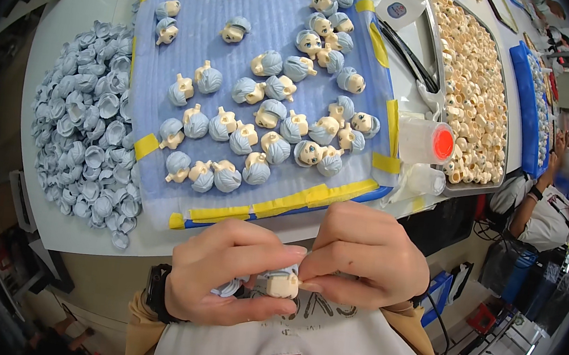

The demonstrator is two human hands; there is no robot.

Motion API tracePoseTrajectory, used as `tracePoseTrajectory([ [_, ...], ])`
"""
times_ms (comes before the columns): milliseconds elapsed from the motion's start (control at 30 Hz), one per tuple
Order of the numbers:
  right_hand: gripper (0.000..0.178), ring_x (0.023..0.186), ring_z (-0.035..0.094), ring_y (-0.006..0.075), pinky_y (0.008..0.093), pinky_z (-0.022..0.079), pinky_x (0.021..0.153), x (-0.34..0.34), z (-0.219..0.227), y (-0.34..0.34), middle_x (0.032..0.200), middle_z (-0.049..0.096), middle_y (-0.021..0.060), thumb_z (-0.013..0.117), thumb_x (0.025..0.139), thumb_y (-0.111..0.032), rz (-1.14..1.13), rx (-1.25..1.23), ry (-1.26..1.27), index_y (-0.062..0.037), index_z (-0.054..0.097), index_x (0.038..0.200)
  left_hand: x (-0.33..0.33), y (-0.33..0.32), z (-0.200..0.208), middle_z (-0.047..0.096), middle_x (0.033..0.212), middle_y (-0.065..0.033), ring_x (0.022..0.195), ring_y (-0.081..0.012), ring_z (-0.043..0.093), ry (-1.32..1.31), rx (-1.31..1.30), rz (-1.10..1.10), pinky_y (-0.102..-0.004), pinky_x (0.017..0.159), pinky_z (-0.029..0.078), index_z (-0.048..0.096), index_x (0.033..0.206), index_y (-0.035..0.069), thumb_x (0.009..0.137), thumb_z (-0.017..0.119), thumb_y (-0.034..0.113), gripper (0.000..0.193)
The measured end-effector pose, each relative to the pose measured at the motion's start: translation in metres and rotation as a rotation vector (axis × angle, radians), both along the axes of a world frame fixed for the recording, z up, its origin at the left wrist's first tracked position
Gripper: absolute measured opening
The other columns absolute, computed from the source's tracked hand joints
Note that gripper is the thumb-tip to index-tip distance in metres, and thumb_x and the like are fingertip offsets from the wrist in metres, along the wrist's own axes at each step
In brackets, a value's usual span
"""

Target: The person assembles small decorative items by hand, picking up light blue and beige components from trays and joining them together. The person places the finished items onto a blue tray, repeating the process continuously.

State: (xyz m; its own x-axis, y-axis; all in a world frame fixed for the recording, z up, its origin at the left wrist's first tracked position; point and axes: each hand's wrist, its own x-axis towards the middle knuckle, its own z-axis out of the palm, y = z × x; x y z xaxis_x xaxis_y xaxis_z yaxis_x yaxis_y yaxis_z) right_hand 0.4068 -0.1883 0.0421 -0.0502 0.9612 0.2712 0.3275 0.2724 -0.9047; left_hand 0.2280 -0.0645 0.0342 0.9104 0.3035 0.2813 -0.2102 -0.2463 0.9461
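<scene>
Close to my chest, my left hand (219,274) grips a small doll head (280,286) between thumb and fingers. The head is cream-coloured, with pale blue hair along its upper side. A loose blue hair piece (228,288) also sits inside the left hand, partly covered by the fingers. My right hand (367,259) is closed in a pinch at the head's right edge, thumb and forefinger touching it. What lies between those fingertips is mostly hidden. Beyond the hands, several doll heads with blue hair (228,176) lie on a blue padded tray (164,196) edged with yellow tape.
A heap of blue hair pieces (88,136) covers the table's left side. On the right stand a metal tray (500,174) of cream head parts, a clear tub (417,139) with a red-orange spot, a white bottle (401,8) and black tweezers (408,55). Another person (547,215) sits farther right.
</scene>
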Motion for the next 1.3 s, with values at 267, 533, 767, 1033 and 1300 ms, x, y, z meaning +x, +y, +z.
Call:
tracePoseTrajectory([
  [267,0.012,0.06,0.051,0.021,0.0318,0.036,0.051,-0.005,-0.002,-0.003,0.072,0.054,0.0053,0.07,0.072,-0.007,-0.021,-0.01,0.012,-0.0038,0.064,0.081,-0.003,-0.005,0.002,0.06,0.093,-0.0121,0.071,-0.0153,0.059,0.024,0.047,0.039,-0.023,0.052,0.048,0.061,0.107,-0.002,0.07,0.078,0.012,0.043],
  [533,0.012,0.06,0.051,0.0213,0.0321,0.036,0.051,-0.006,-0.004,-0.005,0.071,0.054,0.0058,0.071,0.073,-0.008,-0.05,-0.029,0.019,-0.0046,0.064,0.082,-0.002,-0.01,-0.002,0.06,0.093,-0.0145,0.065,-0.0145,0.058,0.016,0.065,0.081,-0.0239,0.052,0.048,0.06,0.104,-0.003,0.074,0.074,0.009,0.035],
  [767,0.012,0.065,0.052,0.0262,0.0351,0.038,0.055,-0.01,-0.001,-0.005,0.072,0.05,0.0078,0.067,0.072,-0.005,-0.07,-0.106,0.062,-0.005,0.059,0.08,-0.002,-0.008,-0.004,0.059,0.092,-0.0148,0.06,-0.0119,0.054,0.02,0.009,0.074,-0.0227,0.049,0.044,0.06,0.103,-0.003,0.075,0.071,0.006,0.032],
  [1033,0.013,0.06,0.051,0.0203,0.0305,0.037,0.05,-0.011,-0.005,-0.003,0.071,0.053,0.0063,0.07,0.069,-0.005,-0.13,-0.085,0.026,-0.0038,0.063,0.08,-0.002,-0.009,-0.003,0.06,0.092,-0.0149,0.061,-0.0132,0.055,0.054,-0.028,0.127,-0.0234,0.053,0.046,0.06,0.102,-0.003,0.075,0.071,0.006,0.03],
  [1300,0.029,0.068,0.056,0.0202,0.0299,0.042,0.053,-0.036,0.004,0.001,0.086,0.058,0.0067,0.07,0.06,-0.006,-0.411,0.267,-0.233,-0.0039,0.063,0.089,-0.007,-0.007,-0.007,0.061,0.095,-0.0151,0.074,-0.0124,0.058,0.102,-0.159,0.069,-0.0245,0.062,0.048,0.054,0.112,-0.003,0.076,0.073,0.006,0.042],
])
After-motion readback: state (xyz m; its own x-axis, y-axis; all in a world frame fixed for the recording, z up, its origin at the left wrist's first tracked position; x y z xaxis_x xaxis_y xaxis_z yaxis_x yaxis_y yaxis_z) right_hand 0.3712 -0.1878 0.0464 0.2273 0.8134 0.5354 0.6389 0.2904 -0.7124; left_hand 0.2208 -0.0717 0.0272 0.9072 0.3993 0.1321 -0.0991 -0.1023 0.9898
